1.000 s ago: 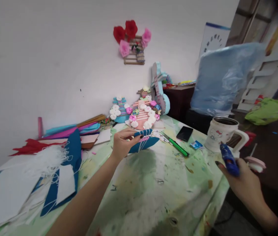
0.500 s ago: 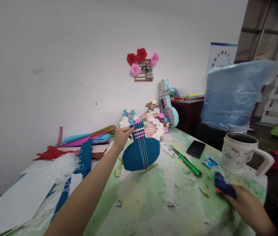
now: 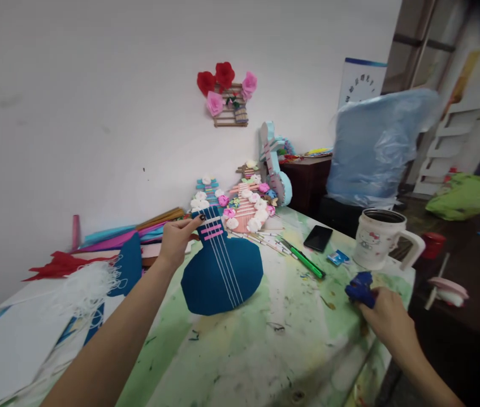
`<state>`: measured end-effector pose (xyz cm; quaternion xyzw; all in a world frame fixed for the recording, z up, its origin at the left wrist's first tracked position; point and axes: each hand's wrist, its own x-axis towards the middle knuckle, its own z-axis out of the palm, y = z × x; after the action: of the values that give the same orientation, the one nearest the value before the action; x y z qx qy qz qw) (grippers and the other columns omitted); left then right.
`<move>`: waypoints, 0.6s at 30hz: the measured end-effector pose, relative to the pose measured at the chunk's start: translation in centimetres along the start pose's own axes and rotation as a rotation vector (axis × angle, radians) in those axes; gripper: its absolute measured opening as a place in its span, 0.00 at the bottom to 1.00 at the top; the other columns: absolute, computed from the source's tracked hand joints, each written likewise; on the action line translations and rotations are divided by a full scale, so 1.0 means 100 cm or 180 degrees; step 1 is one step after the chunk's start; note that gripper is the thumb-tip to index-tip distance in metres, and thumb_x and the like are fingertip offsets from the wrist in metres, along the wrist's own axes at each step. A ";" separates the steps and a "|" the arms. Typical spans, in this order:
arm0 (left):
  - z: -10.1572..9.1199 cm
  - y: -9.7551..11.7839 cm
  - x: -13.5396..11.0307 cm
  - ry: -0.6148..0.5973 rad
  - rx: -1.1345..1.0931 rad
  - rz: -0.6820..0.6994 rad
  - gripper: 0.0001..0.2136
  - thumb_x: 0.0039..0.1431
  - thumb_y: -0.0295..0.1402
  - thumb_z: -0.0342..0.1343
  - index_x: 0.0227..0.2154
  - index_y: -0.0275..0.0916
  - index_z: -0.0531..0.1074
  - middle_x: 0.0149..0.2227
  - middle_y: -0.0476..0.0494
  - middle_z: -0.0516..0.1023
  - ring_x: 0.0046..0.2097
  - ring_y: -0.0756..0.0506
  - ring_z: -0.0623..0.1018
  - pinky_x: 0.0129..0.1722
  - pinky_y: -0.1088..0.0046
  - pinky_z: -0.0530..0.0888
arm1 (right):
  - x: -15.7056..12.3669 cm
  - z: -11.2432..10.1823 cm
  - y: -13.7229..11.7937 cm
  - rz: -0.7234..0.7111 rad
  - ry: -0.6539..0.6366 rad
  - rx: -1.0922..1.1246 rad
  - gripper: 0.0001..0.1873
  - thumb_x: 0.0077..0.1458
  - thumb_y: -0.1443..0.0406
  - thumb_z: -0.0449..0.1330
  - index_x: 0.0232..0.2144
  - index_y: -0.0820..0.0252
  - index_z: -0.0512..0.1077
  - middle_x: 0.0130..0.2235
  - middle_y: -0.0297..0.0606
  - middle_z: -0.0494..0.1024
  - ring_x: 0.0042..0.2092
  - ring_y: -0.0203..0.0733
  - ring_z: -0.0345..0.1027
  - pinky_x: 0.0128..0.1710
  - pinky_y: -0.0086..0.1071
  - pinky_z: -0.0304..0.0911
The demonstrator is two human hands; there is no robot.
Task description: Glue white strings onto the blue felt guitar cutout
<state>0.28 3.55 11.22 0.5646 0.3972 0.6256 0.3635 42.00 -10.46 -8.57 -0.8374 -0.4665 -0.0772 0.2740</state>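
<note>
A blue cardboard guitar shape (image 3: 210,277) tilts above the table, with white strings down its front and pink strips across the neck. My left hand (image 3: 177,242) pinches it at the neck, thumb on the front face. At the right side of the table my right hand (image 3: 390,314) is closed around a lumpy dark blue object (image 3: 360,289), whose kind I cannot make out. Left of the object lies a green utility knife (image 3: 307,263), and a small blue packet (image 3: 338,258) sits just beyond it.
A white mug (image 3: 374,240) and a black phone (image 3: 318,238) stand and lie toward the right edge. Flower-decorated crafts (image 3: 248,209) lean against the wall. Coloured paper (image 3: 112,237), a white string tangle (image 3: 82,288) and white sheets (image 3: 19,333) cover the left side.
The view has shifted right and slightly down. The guitar shape has come nearer, still pinched at the neck. My right hand still grips the dark blue object, which has turned.
</note>
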 end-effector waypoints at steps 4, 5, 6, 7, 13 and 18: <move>-0.001 0.000 -0.006 0.0138 0.0108 0.0154 0.16 0.39 0.43 0.67 0.23 0.33 0.79 0.22 0.46 0.76 0.24 0.50 0.72 0.20 0.78 0.69 | 0.007 -0.004 -0.013 -0.0100 -0.0074 -0.0395 0.22 0.54 0.60 0.52 0.44 0.76 0.65 0.42 0.63 0.71 0.45 0.62 0.69 0.36 0.42 0.65; 0.000 0.000 -0.007 0.0149 0.0168 0.0232 0.15 0.40 0.43 0.66 0.23 0.33 0.78 0.22 0.47 0.75 0.24 0.51 0.71 0.20 0.78 0.69 | 0.009 -0.004 -0.016 -0.0149 -0.0084 -0.0393 0.21 0.55 0.61 0.51 0.44 0.77 0.65 0.42 0.64 0.71 0.46 0.62 0.68 0.37 0.42 0.65; 0.000 -0.001 -0.009 0.0157 0.0226 0.0306 0.15 0.41 0.43 0.66 0.23 0.33 0.78 0.21 0.48 0.74 0.23 0.51 0.70 0.20 0.78 0.69 | 0.010 -0.004 -0.019 -0.0198 -0.0096 -0.0369 0.20 0.55 0.62 0.51 0.43 0.77 0.66 0.42 0.65 0.71 0.47 0.62 0.68 0.37 0.42 0.65; 0.001 -0.001 -0.010 0.0159 0.0277 0.0368 0.14 0.42 0.43 0.65 0.22 0.34 0.78 0.20 0.48 0.73 0.23 0.51 0.70 0.20 0.78 0.69 | 0.010 -0.005 -0.022 -0.0246 -0.0123 -0.0362 0.20 0.55 0.63 0.50 0.43 0.77 0.66 0.42 0.66 0.71 0.46 0.62 0.69 0.36 0.42 0.65; 0.006 -0.005 -0.017 0.0185 0.0492 0.0609 0.16 0.48 0.42 0.62 0.16 0.35 0.71 0.17 0.52 0.66 0.22 0.53 0.66 0.22 0.79 0.65 | -0.002 -0.015 -0.056 -0.0583 0.0181 -0.0435 0.18 0.53 0.56 0.53 0.38 0.65 0.71 0.41 0.58 0.73 0.42 0.66 0.69 0.36 0.53 0.62; 0.011 -0.002 -0.022 0.0182 0.0532 0.0676 0.17 0.50 0.42 0.60 0.15 0.36 0.68 0.17 0.53 0.64 0.22 0.52 0.65 0.23 0.77 0.63 | -0.013 -0.040 -0.138 -0.1884 0.0638 0.1312 0.17 0.57 0.58 0.51 0.46 0.62 0.65 0.47 0.52 0.71 0.50 0.57 0.64 0.48 0.49 0.60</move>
<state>1.63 1.75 10.18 0.6137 0.3961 0.6411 0.2354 30.43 -7.79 -0.34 -0.5819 -0.6650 -0.1392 0.4470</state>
